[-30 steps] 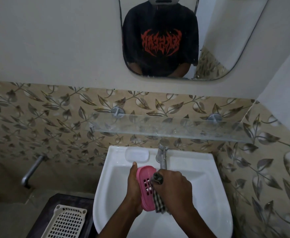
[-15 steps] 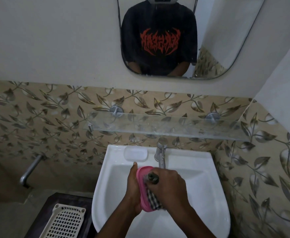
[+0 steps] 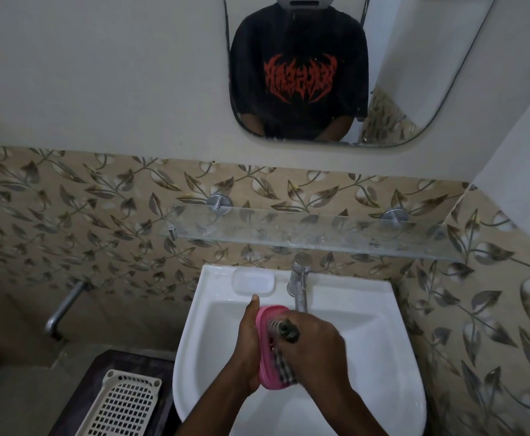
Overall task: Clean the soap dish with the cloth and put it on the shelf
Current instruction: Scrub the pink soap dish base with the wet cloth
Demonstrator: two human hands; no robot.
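Observation:
A pink slotted soap dish (image 3: 265, 354) stands on edge over the white sink (image 3: 367, 313). My left hand (image 3: 248, 347) grips it from the left, thumb up along its rim. My right hand (image 3: 315, 350) presses a checked cloth (image 3: 284, 366) against the dish's inner face; part of the cloth sticks out above my fist. The glass shelf (image 3: 314, 236) hangs on the tiled wall above the sink, with nothing on it.
A chrome tap (image 3: 300, 286) stands at the sink's back, right behind the dish. A white moulded soap recess (image 3: 252, 281) lies left of the tap. A cream perforated basket (image 3: 122, 407) sits lower left, a wall pipe (image 3: 64, 306) above it. A mirror (image 3: 351, 70) hangs above.
My right hand with the cloth has slid over the dish's inner face and now covers most of its slots. The dish stays on edge in my left hand.

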